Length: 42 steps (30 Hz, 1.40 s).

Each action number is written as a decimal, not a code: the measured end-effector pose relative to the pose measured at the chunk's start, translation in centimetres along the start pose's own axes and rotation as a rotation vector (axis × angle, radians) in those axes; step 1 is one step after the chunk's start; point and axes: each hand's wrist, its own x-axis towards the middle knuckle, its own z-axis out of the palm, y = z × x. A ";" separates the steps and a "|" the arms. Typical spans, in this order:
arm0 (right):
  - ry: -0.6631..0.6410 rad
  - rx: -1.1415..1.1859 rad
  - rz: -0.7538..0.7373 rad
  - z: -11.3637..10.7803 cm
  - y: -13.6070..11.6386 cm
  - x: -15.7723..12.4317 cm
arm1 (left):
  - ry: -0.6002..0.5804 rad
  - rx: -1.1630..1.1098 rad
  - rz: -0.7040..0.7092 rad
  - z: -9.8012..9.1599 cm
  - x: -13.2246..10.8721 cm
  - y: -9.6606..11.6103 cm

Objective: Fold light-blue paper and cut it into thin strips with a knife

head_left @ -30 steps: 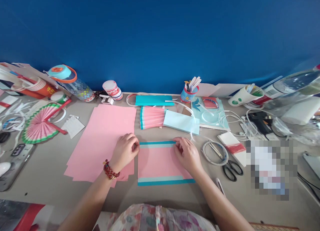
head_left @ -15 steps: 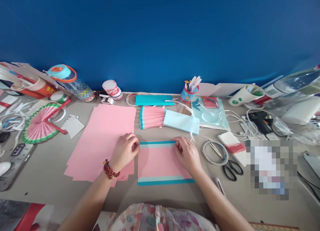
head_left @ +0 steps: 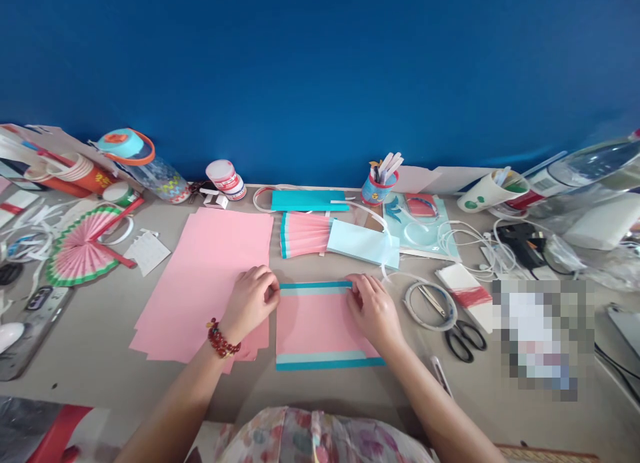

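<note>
A sheet of pink paper [head_left: 315, 323] with pale and darker blue bands along its far and near edges lies flat before me. My left hand [head_left: 253, 301], a red bead bracelet on its wrist, is closed in a pinch at the sheet's far left corner. At the far right corner my right hand [head_left: 373, 306] pinches the edge, its palm over the sheet's right side. The fingertips are partly hidden. Left of the sheet is a stack of larger pink paper [head_left: 210, 269], under my left forearm. Behind it lies a pleated pink strip [head_left: 305, 235] with a blue edge.
Pale blue paper strips [head_left: 363, 243] and a teal strip [head_left: 310, 200] lie farther back. To the right are a tape roll [head_left: 411, 309], black-handled scissors [head_left: 466, 341] and a cutter [head_left: 441, 376]. A folded paper fan [head_left: 83, 246] and a water bottle [head_left: 150, 166] stand left.
</note>
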 end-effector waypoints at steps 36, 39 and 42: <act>0.113 0.314 0.088 -0.1 -0.1 0.3 | -0.096 0.233 0.493 3.1 -2.0 5.7; 0.138 0.557 0.183 -0.1 0.0 0.5 | -0.152 0.233 0.584 4.7 0.1 6.1; 0.159 0.714 0.250 -0.5 0.4 0.9 | -0.192 0.258 0.612 5.9 0.9 5.6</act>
